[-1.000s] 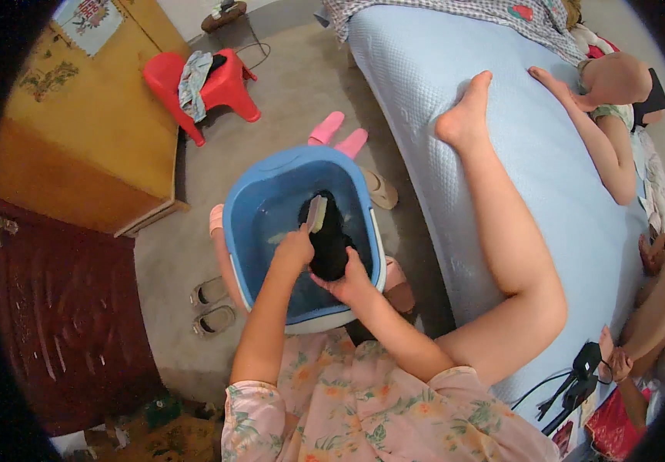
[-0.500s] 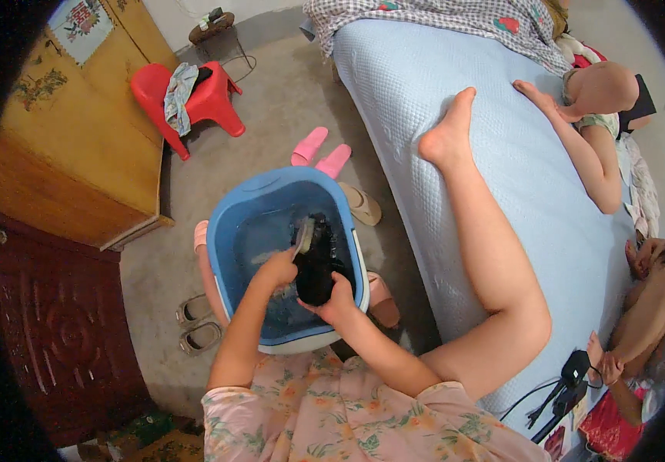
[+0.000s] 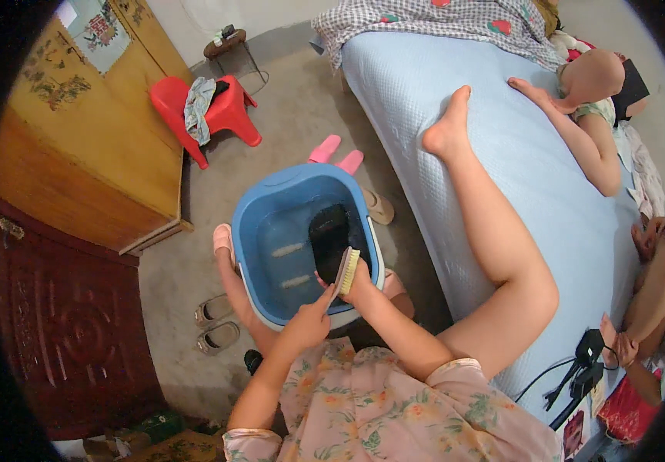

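Note:
In front of me stands a blue basin (image 3: 249, 231) with a pale outer edge and water in it. My left hand (image 3: 308, 326) is closed around the handle of a scrubbing brush (image 3: 347, 271) with pale yellow bristles. The brush lies across my right hand, bristles facing right, lifted clear of the black item. My right hand (image 3: 360, 286) grips the near end of a black shoe (image 3: 328, 231), held in the right half of the basin. Its exact kind is hard to make out because it is dark and wet. The brush hides part of the right fingers.
A bed (image 3: 402, 100) with a light blue cover runs along the right, where my bent leg and other people are. Pink slippers (image 3: 336, 154) and grey shoes (image 3: 217, 337) lie on the floor. A red chair (image 3: 232, 115) holds clothing beside a wooden cabinet (image 3: 94, 154).
The brush has moved from the shoe's far left side back toward me, over my right hand. The shoe now lies flatter and farther into the basin. The whole view has shifted slightly.

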Motion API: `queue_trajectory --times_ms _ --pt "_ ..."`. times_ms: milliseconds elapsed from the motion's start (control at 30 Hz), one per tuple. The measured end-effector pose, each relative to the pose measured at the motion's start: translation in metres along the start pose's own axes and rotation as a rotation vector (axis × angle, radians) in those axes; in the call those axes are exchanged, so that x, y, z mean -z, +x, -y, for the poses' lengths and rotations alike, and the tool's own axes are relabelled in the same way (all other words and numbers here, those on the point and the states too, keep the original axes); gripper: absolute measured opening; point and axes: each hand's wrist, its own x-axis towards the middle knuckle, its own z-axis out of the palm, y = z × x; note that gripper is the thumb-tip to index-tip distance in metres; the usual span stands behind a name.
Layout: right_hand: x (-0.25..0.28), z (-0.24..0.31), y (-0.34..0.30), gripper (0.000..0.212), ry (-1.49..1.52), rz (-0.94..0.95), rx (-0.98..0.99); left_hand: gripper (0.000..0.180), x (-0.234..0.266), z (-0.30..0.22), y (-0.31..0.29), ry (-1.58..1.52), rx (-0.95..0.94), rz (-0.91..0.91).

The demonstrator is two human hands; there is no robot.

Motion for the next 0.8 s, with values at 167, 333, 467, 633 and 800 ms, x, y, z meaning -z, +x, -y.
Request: queue_trajectory --times_ms 167,333,467,633,800 --pt "0.005 -0.005 0.005 0.037 0.010 0.015 0.013 0.061 -0.014 0.004 -0.009 0.009 -0.037 -0.075" --pt "0.031 -0.007 0.037 0.037 -0.042 0.004 -0.050 0.059 -0.012 -0.009 -0.020 0.092 0.002 -0.096" --pt "0.056 -0.010 0.061 0.035 -0.112 0.189 0.027 0.059 -0.013 -0.003 -0.019 0.279 -0.021 -0.151" --pt "0.012 -0.010 0.017 0.039 -0.082 -0.057 -0.020 0.058 -0.003 0.008 -0.005 0.409 0.139 -0.261" --pt "0.006 -0.004 0.008 0.042 -0.092 -0.057 -0.069 0.061 0.001 0.037 0.042 0.371 0.076 -0.304"
